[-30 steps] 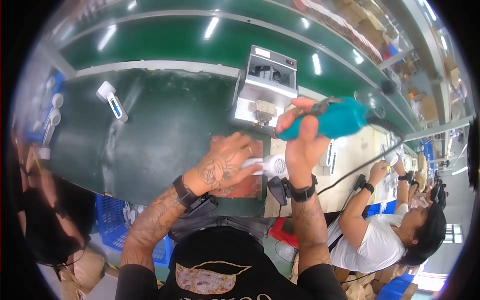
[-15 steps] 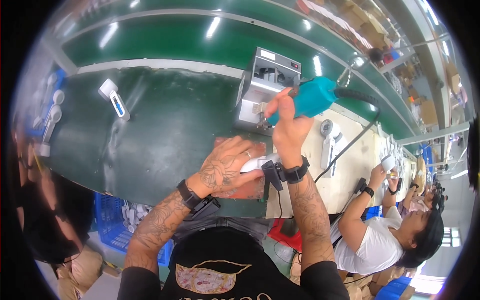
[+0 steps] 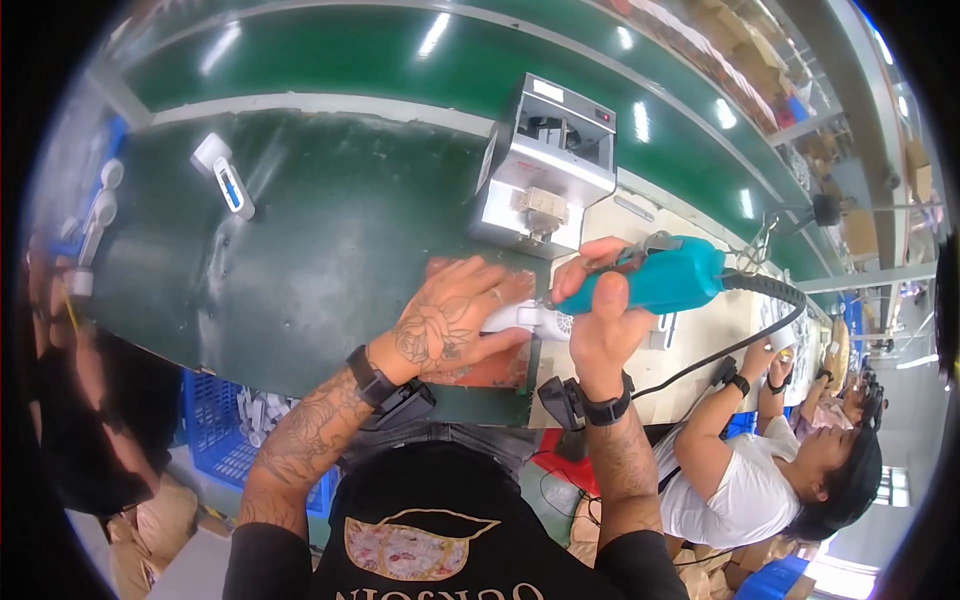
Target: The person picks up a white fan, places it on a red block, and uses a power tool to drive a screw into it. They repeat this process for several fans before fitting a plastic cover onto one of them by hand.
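As we look down in the head view, our left hand holds a white gadget at the right edge of a red-brown mat on the green tabletop. Its fingers and thumb are closed around the gadget. Our right hand has its fingers wrapped around a blue-green tool, with the tool's nose close to the gadget. We cannot tell if the tip touches it. If our left fingers hold too loosely, the gadget might twist or slide. If we tilt the tool, its tip might slip and scratch the gadget or poke our left fingers nearby. The black cord might also tug the tool sideways.
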`<state>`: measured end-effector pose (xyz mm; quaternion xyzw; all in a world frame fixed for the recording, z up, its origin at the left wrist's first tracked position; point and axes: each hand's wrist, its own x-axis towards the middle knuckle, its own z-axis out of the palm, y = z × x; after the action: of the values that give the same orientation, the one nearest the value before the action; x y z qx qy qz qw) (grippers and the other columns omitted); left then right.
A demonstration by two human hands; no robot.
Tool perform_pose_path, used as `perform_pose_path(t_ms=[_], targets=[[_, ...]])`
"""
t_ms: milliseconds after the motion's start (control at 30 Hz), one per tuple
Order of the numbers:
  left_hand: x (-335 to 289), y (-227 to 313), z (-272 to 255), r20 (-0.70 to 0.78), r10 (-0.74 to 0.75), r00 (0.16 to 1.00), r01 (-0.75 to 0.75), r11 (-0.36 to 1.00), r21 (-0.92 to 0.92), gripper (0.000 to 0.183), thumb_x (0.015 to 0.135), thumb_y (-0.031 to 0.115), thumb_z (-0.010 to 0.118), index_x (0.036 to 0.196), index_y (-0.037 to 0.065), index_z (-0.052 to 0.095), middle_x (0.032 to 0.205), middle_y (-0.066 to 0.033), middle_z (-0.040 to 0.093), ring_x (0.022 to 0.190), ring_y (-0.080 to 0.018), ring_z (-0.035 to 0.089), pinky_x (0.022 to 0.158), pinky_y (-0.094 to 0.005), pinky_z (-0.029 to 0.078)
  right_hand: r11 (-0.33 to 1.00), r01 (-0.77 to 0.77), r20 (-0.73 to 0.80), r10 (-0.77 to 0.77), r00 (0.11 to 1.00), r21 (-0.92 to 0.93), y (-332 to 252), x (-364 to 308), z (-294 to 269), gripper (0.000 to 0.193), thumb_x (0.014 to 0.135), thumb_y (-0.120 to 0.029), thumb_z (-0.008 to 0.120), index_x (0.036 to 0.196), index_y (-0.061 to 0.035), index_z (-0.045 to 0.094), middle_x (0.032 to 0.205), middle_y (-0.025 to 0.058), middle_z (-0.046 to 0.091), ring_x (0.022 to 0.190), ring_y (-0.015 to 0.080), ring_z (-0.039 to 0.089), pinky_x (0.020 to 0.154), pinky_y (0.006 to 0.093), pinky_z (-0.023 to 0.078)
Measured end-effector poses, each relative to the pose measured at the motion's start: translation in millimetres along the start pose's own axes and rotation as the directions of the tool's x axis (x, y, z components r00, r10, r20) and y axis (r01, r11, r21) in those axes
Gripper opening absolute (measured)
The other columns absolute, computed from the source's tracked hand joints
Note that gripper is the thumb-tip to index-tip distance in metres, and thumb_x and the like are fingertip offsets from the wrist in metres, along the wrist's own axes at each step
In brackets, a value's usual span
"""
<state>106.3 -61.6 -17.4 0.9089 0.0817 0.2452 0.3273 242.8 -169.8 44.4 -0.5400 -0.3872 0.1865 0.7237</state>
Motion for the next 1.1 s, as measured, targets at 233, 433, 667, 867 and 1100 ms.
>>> perform_pose_path(t_ms=[233, 433, 667, 867, 1100], targets=[[1, 2, -1, 0.032, -0.015, 0.999, 0.016, 1.000, -0.020, 0.044, 0.080, 0.038, 0.077, 0.112, 0.010, 0.070, 0.111, -0.0064, 0.064, 0.101, -0.0291, 0.059, 0.089, -0.0436, 0.049, 1.000, -0.025, 0.036, 0.024, 0.999, 0.017, 12, -4, -1, 0.042, 0.097, -0.040, 0.064, 0.101, 0.0006, 0.053, 0.073, 0.0091, 0.056, 0.065, 0.0198, 0.056, 0.060, 0.0335, 0.047], [3, 3, -4, 0.061, 0.022, 0.998, -0.025, 0.999, 0.044, 0.051, 0.088, 0.037, 0.068, 0.127, 0.006, 0.062, 0.112, -0.0115, 0.061, 0.103, -0.0304, 0.057, 0.092, -0.0438, 0.047, 0.996, -0.051, 0.039, 0.048, 0.998, 0.075, 14, -1, -1, 0.037, 0.099, -0.036, 0.063, 0.099, -0.0011, 0.050, 0.073, 0.0095, 0.055, 0.065, 0.0199, 0.056, 0.061, 0.0337, 0.046], [3, 2, -3, 0.054, 0.016, 0.998, -0.018, 0.999, 0.031, 0.048, 0.085, 0.038, 0.071, 0.122, 0.008, 0.066, 0.113, -0.0090, 0.062, 0.103, -0.0294, 0.057, 0.093, -0.0430, 0.047, 0.997, -0.031, 0.043, 0.028, 0.999, 0.068, 15, 0, -1, 0.039, 0.098, -0.038, 0.064, 0.101, -0.0002, 0.052, 0.073, 0.0094, 0.055, 0.065, 0.0198, 0.056, 0.060, 0.0336, 0.046], [2, 4, -3, 0.012, 0.009, 1.000, -0.009, 1.000, 0.025, 0.044, 0.082, 0.039, 0.075, 0.118, 0.013, 0.070, 0.110, -0.0045, 0.063, 0.100, -0.0260, 0.058, 0.091, -0.0416, 0.048, 0.995, 0.102, -0.048, -0.101, 0.994, 0.023, 0, 34, 12, 0.044, 0.100, -0.041, 0.062, 0.110, 0.0004, 0.056, 0.073, 0.0070, 0.058, 0.065, 0.0186, 0.058, 0.061, 0.0315, 0.048], [2, 5, -8, 0.059, 0.028, 0.998, -0.028, 1.000, 0.001, 0.050, 0.086, 0.037, 0.070, 0.124, 0.006, 0.063, 0.107, -0.0098, 0.062, 0.101, -0.0292, 0.057, 0.091, -0.0413, 0.048, 0.976, 0.203, -0.031, -0.206, 0.978, -0.074, 24, 67, 22, 0.031, 0.102, -0.032, 0.059, 0.103, -0.0011, 0.057, 0.073, 0.0067, 0.060, 0.067, 0.0176, 0.061, 0.062, 0.0305, 0.049]])
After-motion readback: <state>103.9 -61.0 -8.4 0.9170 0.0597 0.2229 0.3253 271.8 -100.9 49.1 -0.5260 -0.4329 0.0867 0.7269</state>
